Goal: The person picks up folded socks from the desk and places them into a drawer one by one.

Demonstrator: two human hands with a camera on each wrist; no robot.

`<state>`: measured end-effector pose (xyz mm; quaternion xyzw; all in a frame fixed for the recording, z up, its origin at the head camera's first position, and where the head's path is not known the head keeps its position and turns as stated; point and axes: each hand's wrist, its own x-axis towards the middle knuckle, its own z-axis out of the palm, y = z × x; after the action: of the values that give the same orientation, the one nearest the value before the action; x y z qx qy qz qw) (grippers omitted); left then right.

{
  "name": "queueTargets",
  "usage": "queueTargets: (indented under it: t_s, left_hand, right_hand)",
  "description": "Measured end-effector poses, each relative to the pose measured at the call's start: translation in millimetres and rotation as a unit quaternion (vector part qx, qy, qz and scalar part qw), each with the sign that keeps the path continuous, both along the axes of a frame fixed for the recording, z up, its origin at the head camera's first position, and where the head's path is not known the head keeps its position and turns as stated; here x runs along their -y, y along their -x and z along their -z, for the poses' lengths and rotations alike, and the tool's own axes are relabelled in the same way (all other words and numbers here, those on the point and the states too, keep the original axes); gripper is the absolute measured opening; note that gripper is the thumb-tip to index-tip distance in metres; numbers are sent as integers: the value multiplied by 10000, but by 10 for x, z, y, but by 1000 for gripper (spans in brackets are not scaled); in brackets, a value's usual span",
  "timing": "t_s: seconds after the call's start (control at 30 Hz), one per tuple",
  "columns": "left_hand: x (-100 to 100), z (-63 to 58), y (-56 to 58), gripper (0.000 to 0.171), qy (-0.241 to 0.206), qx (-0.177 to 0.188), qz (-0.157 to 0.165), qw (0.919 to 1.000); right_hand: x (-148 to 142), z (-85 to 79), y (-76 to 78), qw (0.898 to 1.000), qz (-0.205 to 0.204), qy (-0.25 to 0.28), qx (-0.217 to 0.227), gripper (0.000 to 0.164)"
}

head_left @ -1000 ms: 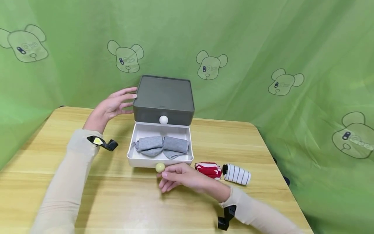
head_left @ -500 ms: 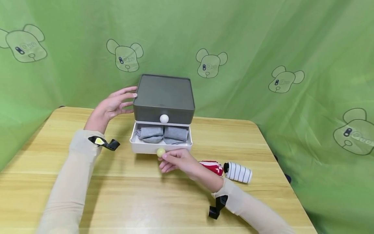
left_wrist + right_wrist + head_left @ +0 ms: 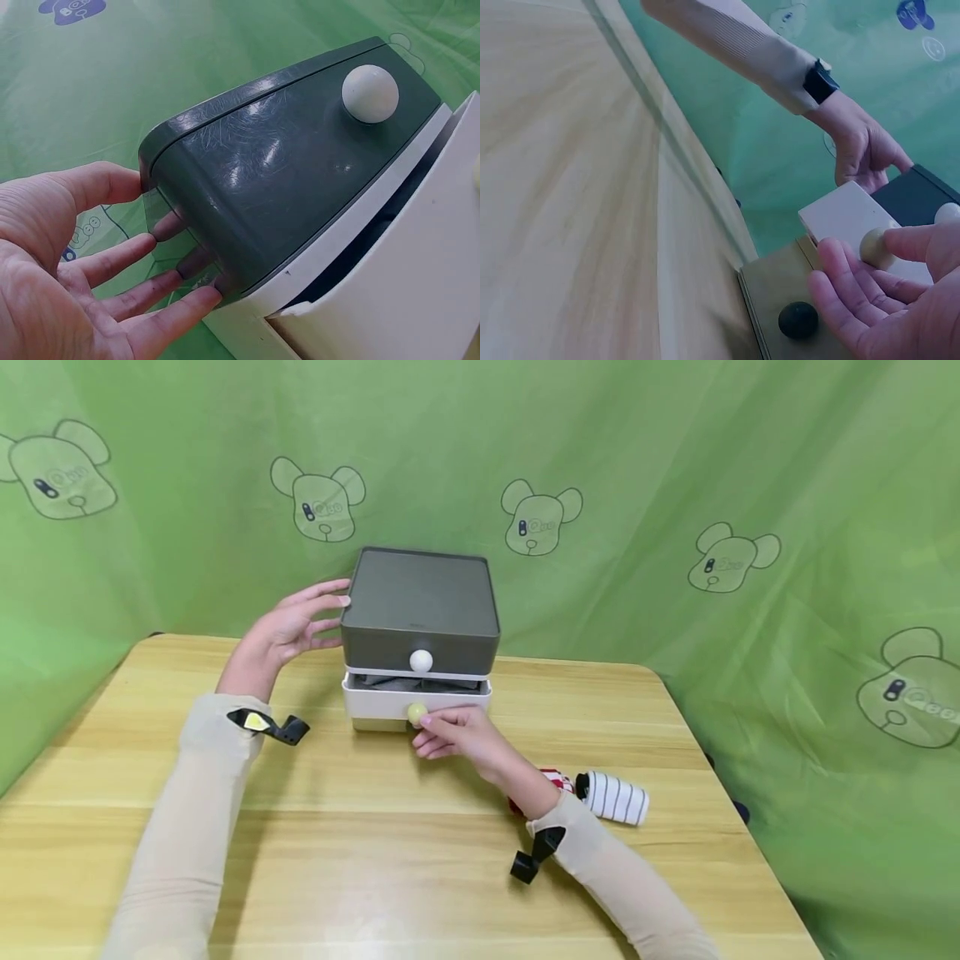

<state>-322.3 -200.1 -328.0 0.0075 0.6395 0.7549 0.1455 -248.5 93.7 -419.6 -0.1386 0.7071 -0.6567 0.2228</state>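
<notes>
A small stacked drawer unit [image 3: 420,593] has a dark grey top drawer with a white knob [image 3: 421,661]. Below it, the white middle drawer [image 3: 375,703] stands partly out, and only a strip of the folded grey socks [image 3: 375,682] shows inside. My left hand [image 3: 288,627] rests its spread fingers against the unit's left side. With thumb and forefinger, my right hand [image 3: 468,735] pinches the pale yellow-green knob [image 3: 877,248] of the white drawer; its other fingers are loosely bent beneath.
A tan bottom drawer [image 3: 375,724] with a black knob [image 3: 799,321] lies under the white one. Right of the unit on the wooden table [image 3: 337,868] are a red-and-white rolled sock [image 3: 557,778], partly behind my right wrist, and a striped white one [image 3: 617,797]. Green cloth hangs behind.
My right hand has moved away from me with the knob, and the white drawer has slid most of the way in, covering most of the grey socks. The left hand has stayed in place.
</notes>
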Motion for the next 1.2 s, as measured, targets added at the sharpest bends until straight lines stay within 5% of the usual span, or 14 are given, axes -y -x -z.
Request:
queueTargets:
  t_s: [0.73,0.97,1.2]
  left_hand:
    - [-17,17,-30,63,32,-172,-41,9998]
    - [-22,38,-20,62,-22,-184,-81,9998]
    - [-13,21,-15,62,115,-229,-47,9997]
  right_hand:
    - [68,-20,251,9994,342,-29,-2,34]
    - [16,-39,270,9973,358,-634,-93,34]
    - [15,20,272,9887,299,-1422,369,37]
